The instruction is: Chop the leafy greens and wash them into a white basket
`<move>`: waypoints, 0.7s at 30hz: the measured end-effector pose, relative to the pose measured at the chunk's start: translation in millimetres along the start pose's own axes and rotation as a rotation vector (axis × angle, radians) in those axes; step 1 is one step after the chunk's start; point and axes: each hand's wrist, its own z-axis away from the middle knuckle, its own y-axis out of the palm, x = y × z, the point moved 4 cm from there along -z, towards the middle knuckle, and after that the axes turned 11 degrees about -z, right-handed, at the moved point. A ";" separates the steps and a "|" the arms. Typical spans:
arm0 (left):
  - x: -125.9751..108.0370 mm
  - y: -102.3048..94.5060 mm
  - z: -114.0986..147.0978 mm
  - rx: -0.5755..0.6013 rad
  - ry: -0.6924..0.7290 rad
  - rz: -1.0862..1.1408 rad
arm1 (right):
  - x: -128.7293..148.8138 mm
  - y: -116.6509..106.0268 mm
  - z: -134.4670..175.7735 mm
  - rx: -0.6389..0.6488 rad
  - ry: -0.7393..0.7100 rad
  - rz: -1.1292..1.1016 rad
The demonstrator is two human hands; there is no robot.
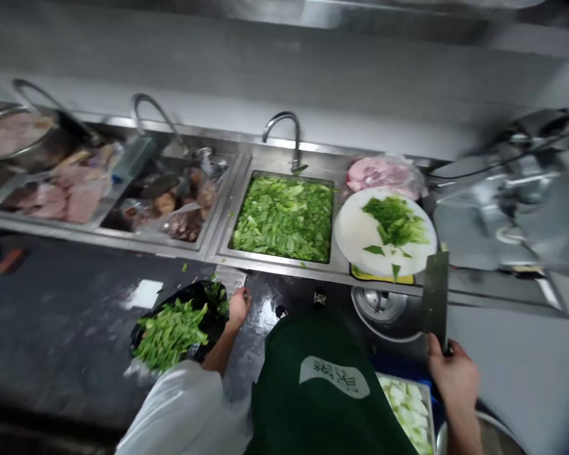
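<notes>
My right hand is wrapped round the handle of a cleaver, its broad blade pointing up beside the cutting board. The round white cutting board carries a pile of cut leafy greens, with loose bits near its front edge. My left hand is closed in front of the counter; whatever it may hold cannot be made out. Near it is a pale grey, patterned flat piece. A black bag with leafy greens lies low, to the left of that hand.
Chopped greens fill the middle sink under a faucet. Sinks on the left hold pale meat and bagged items. Bagged meat lies behind the board. Below stand a metal basin and a tray of cut pale-green vegetable.
</notes>
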 end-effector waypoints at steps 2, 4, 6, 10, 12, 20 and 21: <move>-83.3 7.0 -4.4 0.013 0.281 0.073 | -7.8 -2.0 4.7 0.036 0.097 -0.018; -170.4 10.2 6.1 -0.009 0.620 0.133 | -13.3 -2.2 2.8 0.061 0.165 -0.035; -253.0 15.7 29.9 -0.039 1.013 0.108 | -17.5 -0.9 -5.5 0.062 0.206 -0.040; -383.1 44.9 75.0 -0.138 1.596 -0.189 | -22.4 5.5 -39.4 0.055 0.222 -0.055; -433.5 58.8 80.5 -0.220 1.735 -0.285 | -24.1 9.2 -63.6 0.059 0.205 -0.074; -522.3 73.0 28.1 -0.058 1.778 -0.414 | -37.5 13.8 -160.8 0.126 0.183 -0.155; -521.6 72.7 24.4 -0.028 1.777 -0.414 | -38.2 14.6 -169.9 0.147 0.192 -0.163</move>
